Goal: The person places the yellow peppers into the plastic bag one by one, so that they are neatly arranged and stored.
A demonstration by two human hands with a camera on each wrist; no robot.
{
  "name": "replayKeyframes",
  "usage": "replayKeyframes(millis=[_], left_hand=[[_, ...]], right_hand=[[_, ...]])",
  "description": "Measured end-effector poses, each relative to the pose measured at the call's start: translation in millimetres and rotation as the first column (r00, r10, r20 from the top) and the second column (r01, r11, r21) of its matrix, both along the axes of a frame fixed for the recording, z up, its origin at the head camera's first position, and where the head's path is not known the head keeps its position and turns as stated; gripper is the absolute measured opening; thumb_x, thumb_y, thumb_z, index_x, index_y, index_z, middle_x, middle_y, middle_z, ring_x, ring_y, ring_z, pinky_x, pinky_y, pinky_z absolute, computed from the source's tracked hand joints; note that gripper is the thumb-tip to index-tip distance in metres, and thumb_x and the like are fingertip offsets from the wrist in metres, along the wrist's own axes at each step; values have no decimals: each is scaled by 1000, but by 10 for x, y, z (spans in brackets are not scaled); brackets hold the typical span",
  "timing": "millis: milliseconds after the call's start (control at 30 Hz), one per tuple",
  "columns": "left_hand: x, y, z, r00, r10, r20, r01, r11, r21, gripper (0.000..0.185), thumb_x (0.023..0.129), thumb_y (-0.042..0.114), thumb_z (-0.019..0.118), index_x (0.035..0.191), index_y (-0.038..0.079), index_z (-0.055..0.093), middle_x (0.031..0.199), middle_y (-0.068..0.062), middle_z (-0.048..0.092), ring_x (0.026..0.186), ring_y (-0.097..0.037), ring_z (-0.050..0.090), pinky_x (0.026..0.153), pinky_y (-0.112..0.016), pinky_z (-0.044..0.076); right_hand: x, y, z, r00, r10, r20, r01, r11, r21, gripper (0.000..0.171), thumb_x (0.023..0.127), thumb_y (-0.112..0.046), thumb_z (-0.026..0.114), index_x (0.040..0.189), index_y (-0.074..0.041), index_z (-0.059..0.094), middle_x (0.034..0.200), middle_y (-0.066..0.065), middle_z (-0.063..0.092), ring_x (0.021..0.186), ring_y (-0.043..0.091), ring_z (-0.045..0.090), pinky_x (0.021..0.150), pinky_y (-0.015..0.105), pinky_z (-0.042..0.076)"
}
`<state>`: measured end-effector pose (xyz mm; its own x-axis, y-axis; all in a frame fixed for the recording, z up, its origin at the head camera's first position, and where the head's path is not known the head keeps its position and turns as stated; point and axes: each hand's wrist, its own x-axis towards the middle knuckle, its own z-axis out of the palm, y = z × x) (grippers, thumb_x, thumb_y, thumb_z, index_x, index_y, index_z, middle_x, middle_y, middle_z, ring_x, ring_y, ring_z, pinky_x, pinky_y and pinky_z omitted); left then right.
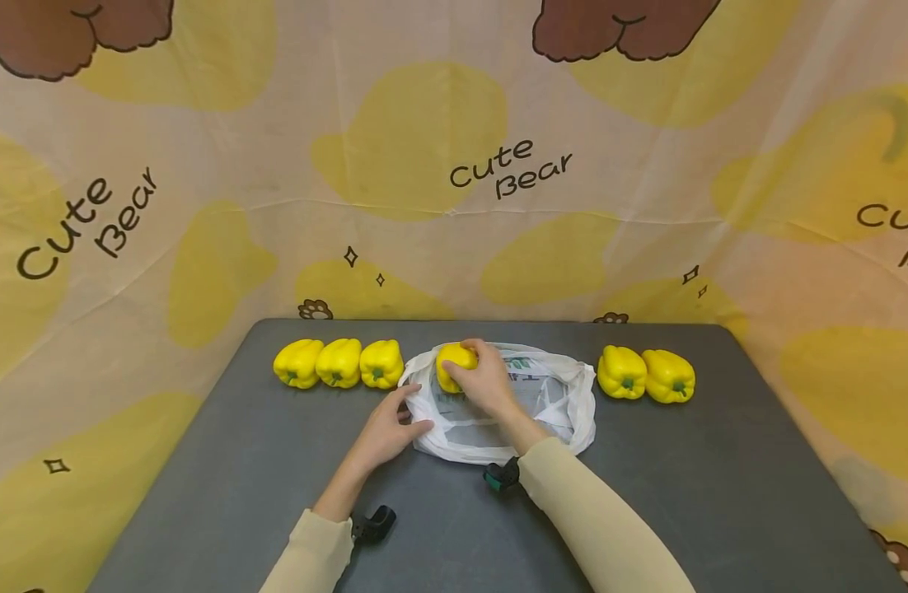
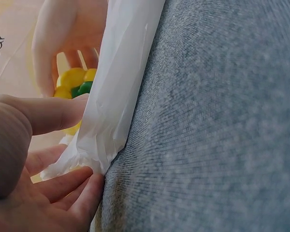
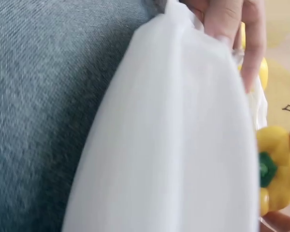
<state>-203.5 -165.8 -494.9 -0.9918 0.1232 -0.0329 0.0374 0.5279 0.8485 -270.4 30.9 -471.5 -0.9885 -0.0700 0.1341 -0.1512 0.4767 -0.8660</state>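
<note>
Sleeved arms reach in from the desk's (image 1: 202,494) near edge — left hand (image 1: 383,432) pinches the bag (image 1: 565,403) rim; right hand (image 1: 487,380) grips a pepper (image 1: 452,362). Better to hold that mouth wide, lowering gently.

Staged recording booth, not a lived-in room. A dark grey felt-covered table (image 1: 276,494) stands enclosed from nine through twelve to three o'clock by a hung cream fabric backdrop printed with yellow blotches, brown bears and "Cute Bear" lettering (image 1: 424,148).
</note>
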Motion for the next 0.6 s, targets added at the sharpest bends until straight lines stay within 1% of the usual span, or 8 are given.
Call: replayKeyframes(millis=[133,300,467,600], left_hand=[[-3,0,-1,1000,-6,-2,6,1000,-1,64,91,19,77,149,10,50,153,-21,44,125,-42,58,103,-53,49],[0,5,5,1000,-12,-8,12,1000,1,64,91,18,77,148,9,50,153,-21,44,124,-43,58,102,-54,49],[1,7,8,1000,-13,-15,13,1000,5,64,91,17,77,148,9,50,153,-22,45,124,-44,58,102,-54,49],[-3,2,0,1000,-11,-12,11,1000,-2,64,91,17,78,148,9,50,153,-22,45,124,-44,58,102,-54,49]], right_hand=[[14,-38,13,1000,-23,4,22,999,33,54,90,-35,75,133,-5,61,126,17,59,109,31,56,95,47,48],[23,-59,20,999,-39,-4,39,997,71,55,90,-38,74,134,-6,61,129,15,60,112,30,56,97,46,47],[43,-67,37,999,-28,-20,30,995,94,56,91,-36,74,135,-5,60,131,17,58,113,32,56,97,47,47],[65,-44,63,1000,3,-12,-1,992,123,58,92,-37,74,137,-5,58,134,19,56,118,34,55,101,49,46]])
